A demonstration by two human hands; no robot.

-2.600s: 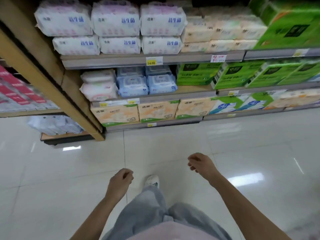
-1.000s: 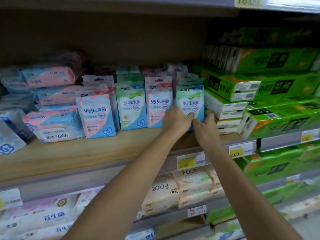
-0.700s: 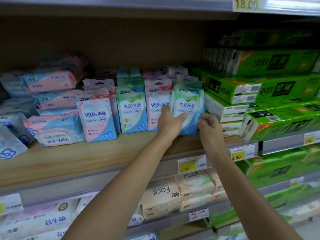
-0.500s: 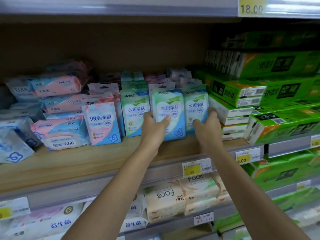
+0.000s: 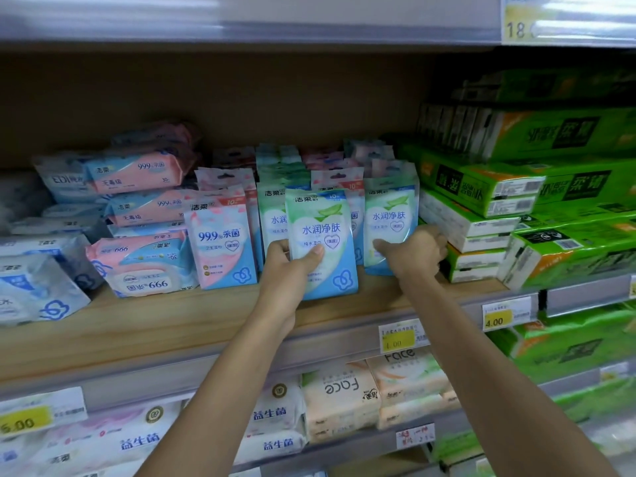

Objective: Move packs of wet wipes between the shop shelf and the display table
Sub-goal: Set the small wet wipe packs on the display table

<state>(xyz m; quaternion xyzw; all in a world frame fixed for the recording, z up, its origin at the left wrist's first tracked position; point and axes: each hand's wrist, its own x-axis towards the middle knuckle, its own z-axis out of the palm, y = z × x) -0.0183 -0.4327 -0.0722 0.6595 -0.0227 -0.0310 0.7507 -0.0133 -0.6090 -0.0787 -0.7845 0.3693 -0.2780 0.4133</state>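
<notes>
Far to the left of the left grip (image 5: 289,266), a pile of big flat packs (image 5: 137,170) lies on the wooden shelf (image 5: 155,325). Three of them are pink. Just left of this grip, one small pink pack (image 5: 220,242) stands up, and more pink ones stand behind it.

Three small green packs show their fronts. The third green pack (image 5: 273,218) stands just behind the left grip and is half hidden. The left grip is clamped on the first green pack (image 5: 323,235), with the thumb on its front and the fingers behind it. This pack is upright. Its long side goes up and down, its top is up, and its words face the camera. It is out in front of the row, low over the shelf. I cannot tell if it touches the wood.

The right grip (image 5: 409,253) is clamped on the second green pack (image 5: 390,215), thumb on the front, fingers curled round its right edge. That pack stands upright in the row.

Just right of the right grip, green tissue boxes (image 5: 481,187) are piled close beside the knuckles. Below the grips, two yellow price tags (image 5: 401,335) say 4.00 on the shelf's front rail.
</notes>
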